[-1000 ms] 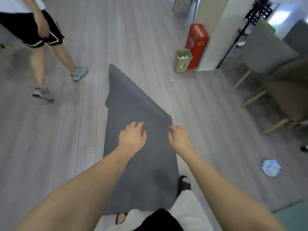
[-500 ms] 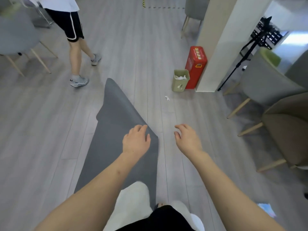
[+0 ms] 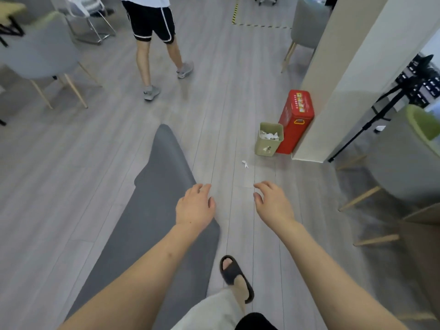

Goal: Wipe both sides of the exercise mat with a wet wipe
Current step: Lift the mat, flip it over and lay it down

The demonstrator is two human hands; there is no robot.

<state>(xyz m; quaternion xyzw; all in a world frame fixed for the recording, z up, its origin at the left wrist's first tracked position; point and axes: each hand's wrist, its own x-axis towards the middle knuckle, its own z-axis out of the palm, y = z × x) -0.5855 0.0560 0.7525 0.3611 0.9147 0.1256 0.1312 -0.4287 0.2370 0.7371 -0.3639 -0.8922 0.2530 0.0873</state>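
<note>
A dark grey exercise mat (image 3: 152, 210) lies folded diagonally on the wooden floor, its far corner pointing away from me. My left hand (image 3: 195, 206) hovers over the mat's right edge with fingers loosely curled, holding nothing. My right hand (image 3: 273, 203) hangs above the bare floor to the right of the mat, fingers relaxed and empty. No wet wipe is in either hand. A small white scrap (image 3: 245, 164) lies on the floor ahead of my right hand.
A green bin (image 3: 267, 144) with crumpled paper and a red box (image 3: 296, 122) stand by a white pillar (image 3: 352, 79). A person in black shorts (image 3: 152, 41) walks at the far side. Grey chairs stand left (image 3: 40, 60) and right (image 3: 402, 167). My sandalled foot (image 3: 234, 277) is beside the mat.
My view has lifted and shifted right. Both hands came off the mat; the right hand now hangs over bare floor. The other person walked farther away.
</note>
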